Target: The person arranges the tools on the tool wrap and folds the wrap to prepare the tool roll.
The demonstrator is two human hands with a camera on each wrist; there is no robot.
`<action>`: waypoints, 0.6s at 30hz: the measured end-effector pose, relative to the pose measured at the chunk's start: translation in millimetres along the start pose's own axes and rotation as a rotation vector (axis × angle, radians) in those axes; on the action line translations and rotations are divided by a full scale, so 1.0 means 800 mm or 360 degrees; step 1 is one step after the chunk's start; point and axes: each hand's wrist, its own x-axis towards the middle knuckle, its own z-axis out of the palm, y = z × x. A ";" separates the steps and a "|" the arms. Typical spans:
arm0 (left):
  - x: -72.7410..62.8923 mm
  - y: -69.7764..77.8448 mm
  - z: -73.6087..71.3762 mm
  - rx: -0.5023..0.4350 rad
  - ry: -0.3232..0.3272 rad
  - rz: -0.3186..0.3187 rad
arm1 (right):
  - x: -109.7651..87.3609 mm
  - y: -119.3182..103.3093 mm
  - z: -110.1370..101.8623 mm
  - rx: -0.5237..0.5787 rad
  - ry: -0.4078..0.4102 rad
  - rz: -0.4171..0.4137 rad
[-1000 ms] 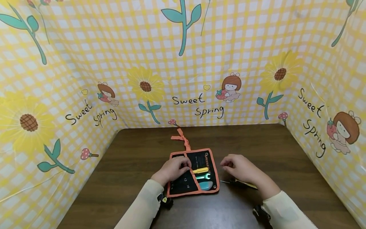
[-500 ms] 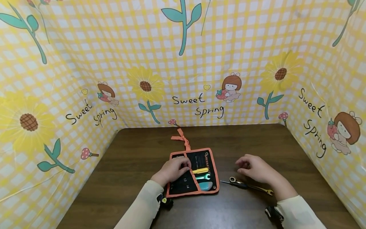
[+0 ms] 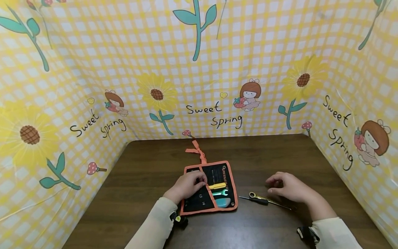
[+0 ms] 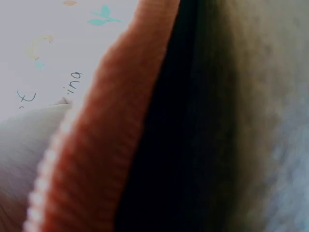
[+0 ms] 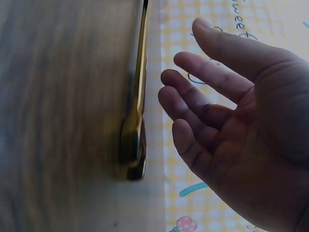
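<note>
A black tool pouch with orange trim lies unrolled on the table. My left hand rests over it, fingertips pinching the orange edge of its pocket. In the left wrist view the orange trim fills the middle, blurred. A yellow-handled tool, a green open-end wrench and a teal-handled tool stick out of the pocket. Right of the pouch lie a black-handled screwdriver and a gold wrench, close together. My right hand hovers beside the wrench, fingers loosely bent and holding nothing.
An orange tie strap runs from the pouch toward the back of the brown table. Yellow checked cloth with flower prints walls the table at the back and both sides.
My right hand has moved right, away from the pouch, uncovering the screwdriver and gold wrench. My left hand has stayed at the pouch pocket.
</note>
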 end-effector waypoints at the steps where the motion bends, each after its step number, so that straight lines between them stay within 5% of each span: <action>1: 0.000 0.000 0.000 -0.0001 0.0001 -0.0004 | -0.002 0.002 -0.001 0.0004 -0.0007 -0.0005; 18: 0.000 -0.003 0.003 0.0008 0.0036 0.0009 | -0.019 0.022 -0.001 0.0124 -0.0123 -0.0068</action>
